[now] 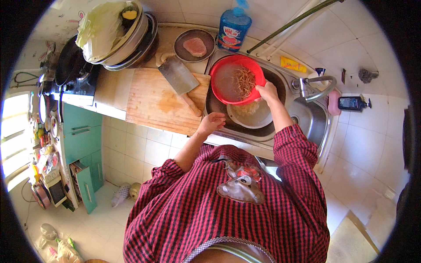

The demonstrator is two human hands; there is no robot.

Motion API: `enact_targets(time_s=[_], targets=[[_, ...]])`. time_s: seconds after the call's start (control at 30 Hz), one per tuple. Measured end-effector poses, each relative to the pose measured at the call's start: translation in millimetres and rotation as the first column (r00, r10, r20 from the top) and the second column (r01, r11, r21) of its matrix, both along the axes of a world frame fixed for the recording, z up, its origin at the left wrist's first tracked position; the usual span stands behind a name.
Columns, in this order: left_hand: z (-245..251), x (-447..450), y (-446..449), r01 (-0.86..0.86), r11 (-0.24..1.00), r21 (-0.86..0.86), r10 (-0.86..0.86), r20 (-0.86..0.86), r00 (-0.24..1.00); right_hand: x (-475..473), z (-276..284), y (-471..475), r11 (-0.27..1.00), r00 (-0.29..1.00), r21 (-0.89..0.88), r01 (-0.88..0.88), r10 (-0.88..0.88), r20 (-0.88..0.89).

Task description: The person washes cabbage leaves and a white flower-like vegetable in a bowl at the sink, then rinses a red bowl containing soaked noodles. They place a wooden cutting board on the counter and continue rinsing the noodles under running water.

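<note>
My right hand (268, 91) grips the rim of a red plastic basin (215, 74), which is held over the left bowl of a steel sink. Murky water and a clump of thin brown strands (245, 82) are in the basin. Below it, partly covered, a pale round bowl (263, 120) with whitish contents sits in the sink. My left hand (212, 123) is near the sink's front left edge with fingers slightly curled and nothing in it. Just left of the sink, a cleaver (181, 77) lies on a wooden cutting board (148, 98).
Behind the board, a dark plate (181, 41) holds a slab of raw meat (195, 47). A blue detergent bottle (233, 31) stands behind the sink. A faucet (309, 88) rises at the right. Napa cabbage (100, 33) lies in stacked basins at the back left.
</note>
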State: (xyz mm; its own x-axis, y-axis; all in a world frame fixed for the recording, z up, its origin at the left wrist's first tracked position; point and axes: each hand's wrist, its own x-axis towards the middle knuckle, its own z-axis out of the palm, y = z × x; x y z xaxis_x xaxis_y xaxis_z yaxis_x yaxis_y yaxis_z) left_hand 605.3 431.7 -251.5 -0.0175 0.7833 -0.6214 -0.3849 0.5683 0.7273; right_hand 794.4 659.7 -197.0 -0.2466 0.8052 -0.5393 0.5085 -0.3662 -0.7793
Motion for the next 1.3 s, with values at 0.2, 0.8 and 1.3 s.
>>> enact_targets(time_s=[0.2,0.8,1.3], targets=[[-5.1,-9.8,-14.6,0.026,1.0,0.01,-0.025,-0.042,0.999,2.1,-4.5,-0.8,0.999,0.995,-0.051,-0.012,0.017,0.101],[-1.2,-30.5,-60.8,0.017,0.996,-0.089,-0.026,-0.102,0.994,-2.2,5.0,-1.3,0.997,1.0,-0.081,-0.001,0.003,0.024],[-8.7,-41.4,-62.3,0.049,0.995,-0.087,-0.053,-0.056,0.997,-2.7,11.5,-6.5,0.999,1.0,-0.034,0.008,-0.009,-0.02]])
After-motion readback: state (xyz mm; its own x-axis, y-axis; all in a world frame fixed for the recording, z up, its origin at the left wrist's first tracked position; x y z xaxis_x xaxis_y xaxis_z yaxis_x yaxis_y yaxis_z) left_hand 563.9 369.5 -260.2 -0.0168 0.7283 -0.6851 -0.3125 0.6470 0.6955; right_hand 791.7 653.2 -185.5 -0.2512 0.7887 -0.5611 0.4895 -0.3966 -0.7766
